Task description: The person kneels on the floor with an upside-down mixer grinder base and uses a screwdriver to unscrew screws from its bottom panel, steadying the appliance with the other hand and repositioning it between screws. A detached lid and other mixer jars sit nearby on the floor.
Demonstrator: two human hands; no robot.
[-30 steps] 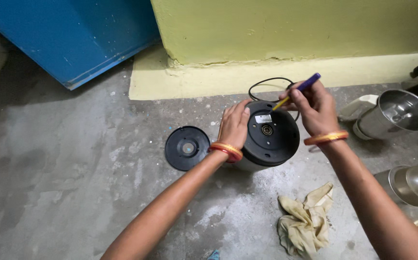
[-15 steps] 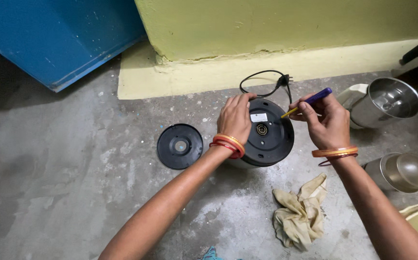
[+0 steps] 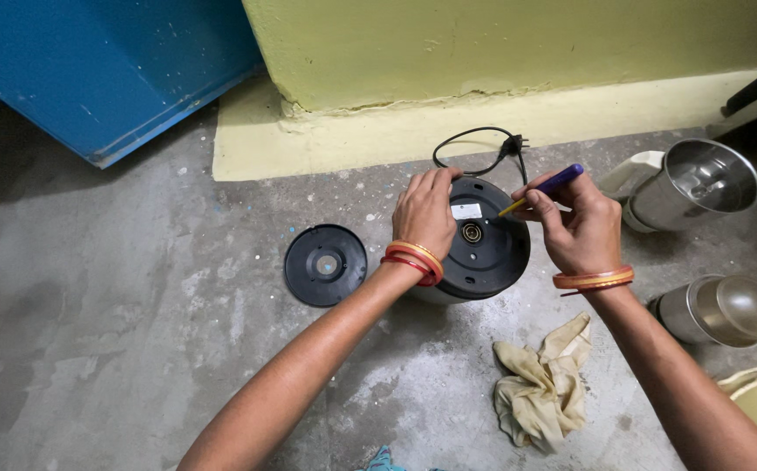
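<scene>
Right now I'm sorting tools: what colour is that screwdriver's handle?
Blue-purple handle, yellow shaft on the screwdriver; head view.

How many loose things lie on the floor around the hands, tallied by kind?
Round black appliance bases with cord: 1
Flat black round discs: 1
Shiny steel jars: 2
Crumpled yellowish cloths: 1
Blue-handled screwdrivers, held in the right hand: 1
Total: 6

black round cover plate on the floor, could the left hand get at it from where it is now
Probably yes. The black round cover plate lies flat on bare concrete floor just beside the left hand, which rests on the upturned appliance base. Nothing stands between them, though the hand would have to let go of the base.
</scene>
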